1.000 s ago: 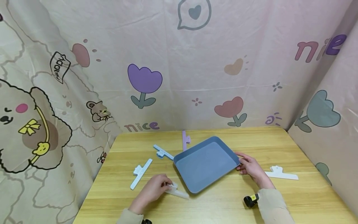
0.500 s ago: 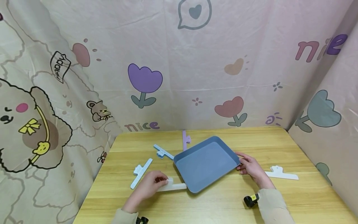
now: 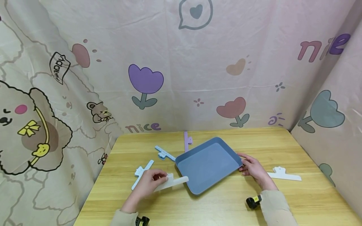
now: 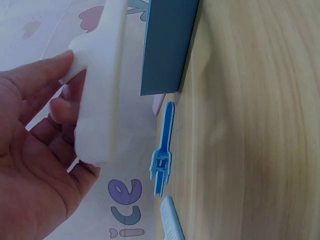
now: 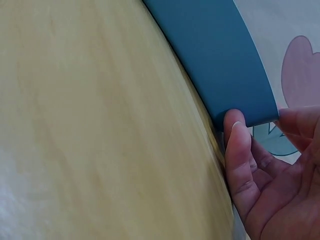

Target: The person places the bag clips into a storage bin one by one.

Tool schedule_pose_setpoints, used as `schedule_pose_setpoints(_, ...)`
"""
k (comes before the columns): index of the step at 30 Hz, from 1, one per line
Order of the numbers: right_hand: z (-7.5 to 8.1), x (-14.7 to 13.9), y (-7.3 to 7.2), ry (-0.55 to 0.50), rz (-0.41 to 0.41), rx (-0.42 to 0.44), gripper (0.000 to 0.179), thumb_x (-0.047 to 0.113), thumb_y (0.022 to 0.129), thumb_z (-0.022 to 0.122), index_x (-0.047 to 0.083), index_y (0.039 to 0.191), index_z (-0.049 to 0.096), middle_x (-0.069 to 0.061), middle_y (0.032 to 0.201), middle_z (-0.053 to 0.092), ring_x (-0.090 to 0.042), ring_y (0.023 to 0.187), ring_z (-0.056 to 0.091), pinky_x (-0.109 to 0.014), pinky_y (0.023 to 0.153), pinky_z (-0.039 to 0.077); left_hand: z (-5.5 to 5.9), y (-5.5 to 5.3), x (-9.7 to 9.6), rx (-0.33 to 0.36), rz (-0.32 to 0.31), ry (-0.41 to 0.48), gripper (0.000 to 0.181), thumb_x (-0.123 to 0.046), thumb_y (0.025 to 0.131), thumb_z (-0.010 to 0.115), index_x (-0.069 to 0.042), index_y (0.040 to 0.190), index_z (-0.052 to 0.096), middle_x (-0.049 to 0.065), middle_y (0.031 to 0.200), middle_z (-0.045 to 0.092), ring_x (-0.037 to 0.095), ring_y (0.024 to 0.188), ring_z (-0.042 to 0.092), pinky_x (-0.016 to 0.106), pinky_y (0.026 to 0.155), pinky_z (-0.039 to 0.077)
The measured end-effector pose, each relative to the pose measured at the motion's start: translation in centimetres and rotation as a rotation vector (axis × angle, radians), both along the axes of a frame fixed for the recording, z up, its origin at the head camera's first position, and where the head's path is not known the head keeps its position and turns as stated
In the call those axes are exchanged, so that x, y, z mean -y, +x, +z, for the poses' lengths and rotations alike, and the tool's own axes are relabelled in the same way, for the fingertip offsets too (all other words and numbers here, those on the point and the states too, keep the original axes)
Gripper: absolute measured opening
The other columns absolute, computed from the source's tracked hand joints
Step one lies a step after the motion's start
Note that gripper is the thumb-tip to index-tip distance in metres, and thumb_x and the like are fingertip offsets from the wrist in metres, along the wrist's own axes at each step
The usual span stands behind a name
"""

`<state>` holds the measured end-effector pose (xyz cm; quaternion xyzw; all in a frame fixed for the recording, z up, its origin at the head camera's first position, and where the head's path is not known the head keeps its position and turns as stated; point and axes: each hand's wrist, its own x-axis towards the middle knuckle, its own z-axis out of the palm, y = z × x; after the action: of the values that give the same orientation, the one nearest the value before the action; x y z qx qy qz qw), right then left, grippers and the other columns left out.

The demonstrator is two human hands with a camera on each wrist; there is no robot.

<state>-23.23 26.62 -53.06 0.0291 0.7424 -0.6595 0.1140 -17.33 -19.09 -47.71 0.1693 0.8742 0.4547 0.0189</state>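
Observation:
My left hand (image 3: 150,183) pinches a long white clip (image 3: 176,181) by its lever part, with thumb and fingers. In the left wrist view the clip (image 4: 105,85) is raised off the table, its bar slanting up to the right in the head view. The bar's far end overlaps the left rim of a blue-grey rectangular tray (image 3: 210,166). At the tray's right corner, my right hand (image 3: 254,171) grips the edge. The right wrist view has fingertips (image 5: 235,122) against the outer wall of the tray (image 5: 215,60). Nothing lies inside the tray.
A pale blue clip (image 3: 139,171) lies partly behind the left hand. Another blue clip (image 3: 162,154) and a purple clip (image 3: 186,142) lie near the tray's left and back sides. Right of the right hand is a second white clip (image 3: 285,176). A printed curtain (image 3: 181,106) borders the table.
My left hand has lifted the white clip and moved slightly left and away from me; the bar has swung from slanting down to slanting up at its right end. The right hand and tray stay put.

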Motion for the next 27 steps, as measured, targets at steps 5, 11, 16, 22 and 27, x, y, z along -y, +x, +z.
schedule_pose_setpoints(5, 0.2, -0.1, 0.0, 0.005, 0.002, 0.014, 0.045, 0.013, 0.107, 0.037, 0.002, 0.151, 0.034, -0.023, 0.107, 0.061, -0.023, 0.080, 0.062, -0.032, 0.062, 0.054, -0.1, -0.4, -0.6, -0.010, 0.076, 0.011, 0.009, -0.015, 0.089, 0.072, -0.009, 0.096, 0.075, -0.006, 0.078, 0.065, 0.010, 0.065, 0.052, 0.023, 0.057, 0.044)
schedule_pose_setpoints(11, 0.3, -0.1, 0.1, -0.013, 0.008, 0.024, 0.046, 0.008, 0.105, 0.036, 0.002, 0.151, 0.033, -0.025, 0.112, 0.060, -0.024, 0.080, 0.062, -0.034, 0.063, 0.055, 0.0, -1.0, -1.3, 0.011, 0.196, 0.062, 0.007, -0.010, 0.087, 0.074, -0.007, 0.093, 0.077, -0.003, 0.076, 0.067, 0.013, 0.063, 0.053, 0.023, 0.054, 0.043)
schedule_pose_setpoints(16, 0.4, -0.1, 0.1, -0.028, 0.006, 0.027, 0.047, 0.006, 0.104, 0.035, 0.002, 0.151, 0.033, -0.026, 0.115, 0.059, -0.025, 0.081, 0.063, -0.034, 0.064, 0.056, 0.0, -1.4, -1.8, 0.034, 0.193, 0.101, 0.008, -0.007, 0.088, 0.071, -0.002, 0.094, 0.075, 0.001, 0.075, 0.067, 0.011, 0.058, 0.053, 0.023, 0.050, 0.045)
schedule_pose_setpoints(22, 0.4, -0.1, 0.2, -0.024, 0.005, 0.026, 0.047, 0.006, 0.104, 0.035, 0.002, 0.151, 0.034, -0.026, 0.114, 0.059, -0.024, 0.081, 0.063, -0.034, 0.063, 0.056, 0.2, -2.3, -2.8, 0.050, 0.151, 0.174, 0.010, -0.002, 0.088, 0.069, 0.003, 0.096, 0.072, 0.006, 0.078, 0.066, 0.010, 0.059, 0.054, 0.022, 0.052, 0.047)
schedule_pose_setpoints(27, 0.3, 0.0, 0.2, -0.020, 0.006, 0.025, 0.046, 0.006, 0.105, 0.034, 0.002, 0.151, 0.033, -0.025, 0.114, 0.059, -0.024, 0.080, 0.063, -0.034, 0.063, 0.055, 0.7, -3.2, -4.0, 0.075, 0.136, 0.201, 0.016, -0.002, 0.088, 0.069, 0.004, 0.103, 0.071, 0.005, 0.082, 0.066, 0.014, 0.066, 0.057, 0.023, 0.055, 0.049)
